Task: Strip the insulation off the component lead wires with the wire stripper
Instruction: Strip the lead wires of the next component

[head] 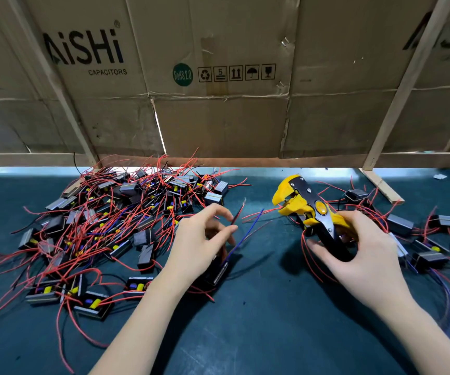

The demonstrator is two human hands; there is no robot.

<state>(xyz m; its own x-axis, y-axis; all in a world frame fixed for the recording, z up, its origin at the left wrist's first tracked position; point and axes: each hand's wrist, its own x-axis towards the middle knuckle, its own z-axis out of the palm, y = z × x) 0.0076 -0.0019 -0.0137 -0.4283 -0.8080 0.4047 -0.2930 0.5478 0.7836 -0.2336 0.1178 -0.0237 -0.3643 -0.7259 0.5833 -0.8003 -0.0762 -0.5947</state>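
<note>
Head view: I look down at my two bare hands over a dark green counter (245, 334). My right hand (364, 255) has its grip wrapped around the black handles of a yellow and black wire stripper (309, 209). My thumb lies across the handles and my fingers curl behind them. The tool's yellow jaws stand apart and point up and to the left, away from me.

My left hand (199, 247) is above a small black box-shaped component (219, 270) that rests on the counter, partly hidden under my palm. Its grip is loosely curled, fingers bent and a little apart. I cannot tell if the fingertips pinch a wire or only touch it. A thin red lead wire (238, 212) rises from beside my fingers, and its top end looks bare and pale. A thin blue lead wire (245, 234) runs from the component up and to the right, toward the stripper's jaws, but it is not between them.

On my left sits a big heap of the same small black components with red wires (104, 220), all tangled together. Some show yellow and blue parts. On my right, behind the tool hand, lies a smaller spread-out group of black components with red wires (421, 236). At the back stands a wall of brown cardboard (218, 117) with the words "AiSHi CAPACITORS" printed on it, and pale wooden strips (405, 82) lean across it.
</note>
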